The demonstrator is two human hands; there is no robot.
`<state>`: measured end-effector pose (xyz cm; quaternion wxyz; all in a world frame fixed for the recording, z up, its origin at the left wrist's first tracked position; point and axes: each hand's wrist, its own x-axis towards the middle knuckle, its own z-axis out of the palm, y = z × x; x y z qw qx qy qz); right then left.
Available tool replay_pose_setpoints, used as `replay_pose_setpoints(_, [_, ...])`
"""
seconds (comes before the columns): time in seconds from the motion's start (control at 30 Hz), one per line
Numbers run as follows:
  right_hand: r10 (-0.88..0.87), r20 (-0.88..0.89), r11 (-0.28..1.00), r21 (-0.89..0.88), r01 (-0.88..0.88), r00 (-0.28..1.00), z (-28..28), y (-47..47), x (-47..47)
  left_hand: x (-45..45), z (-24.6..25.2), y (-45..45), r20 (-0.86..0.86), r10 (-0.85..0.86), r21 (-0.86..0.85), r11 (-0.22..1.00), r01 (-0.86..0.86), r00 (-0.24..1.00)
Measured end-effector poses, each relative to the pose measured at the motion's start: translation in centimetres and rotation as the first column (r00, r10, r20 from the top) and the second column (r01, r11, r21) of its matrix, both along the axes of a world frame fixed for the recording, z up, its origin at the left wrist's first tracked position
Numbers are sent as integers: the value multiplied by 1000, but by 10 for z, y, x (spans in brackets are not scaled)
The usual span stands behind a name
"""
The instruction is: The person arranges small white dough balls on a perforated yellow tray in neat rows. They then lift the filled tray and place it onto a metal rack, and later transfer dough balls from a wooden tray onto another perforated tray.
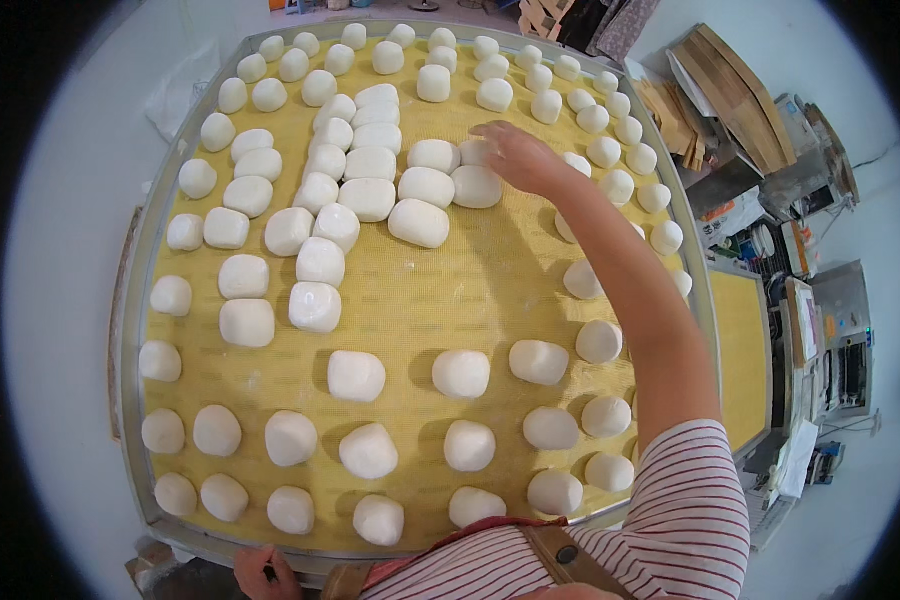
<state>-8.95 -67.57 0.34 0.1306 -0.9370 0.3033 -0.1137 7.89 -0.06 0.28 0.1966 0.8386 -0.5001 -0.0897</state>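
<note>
White dough pieces (421, 223) lie on a yellow mesh tray (450, 300). Near the middle, several touch one another in rows and a cluster; around them, others stand spaced apart. My right hand (511, 154) reaches over the tray from the right, its fingers over a dough piece (474, 152) at the cluster's right end, partly covering it. Whether the fingers grip that piece is not clear. Just below it sits another dough piece (477, 187). My left hand (265, 574) is at the tray's near edge, lower left, with its fingers curled; what it holds, if anything, cannot be told.
A raised metal frame (136, 450) borders the tray. To the right are another yellow mesh tray (739, 352), stacked wooden boards (735, 97) and cluttered equipment. White walls stand on both sides. My right forearm hides some dough pieces.
</note>
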Motion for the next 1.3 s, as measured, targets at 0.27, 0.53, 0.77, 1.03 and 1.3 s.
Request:
replay_pose_setpoints(0.27, [-53, -113, 907, 410, 95, 992, 0, -55, 23, 26, -29, 20, -153, -139, 28, 989, 145, 978])
replay_pose_setpoints(0.53, [-238, -95, 970, 18, 241, 967, -23, -59, 35, 17, -20, 11, -154, -78, -74, 995, 67, 985])
replay_pose_setpoints(0.77, [-233, -29, 970, 70, 235, 972, -16, -103, 8, 0, -11, -8, 134, -52, -211, 974, 79, 990])
replay_pose_setpoints(1.03, [-254, -202, 966, -10, 257, 946, -5, -111, -57, 6, -3, -8, -17, -126, -139, 983, 123, 992])
replay_pose_setpoints(1.3, [-357, -331, 930, -215, 299, 874, -5, -119, -53, 1, -4, -11, 16, -86, -144, 986, 88, 996])
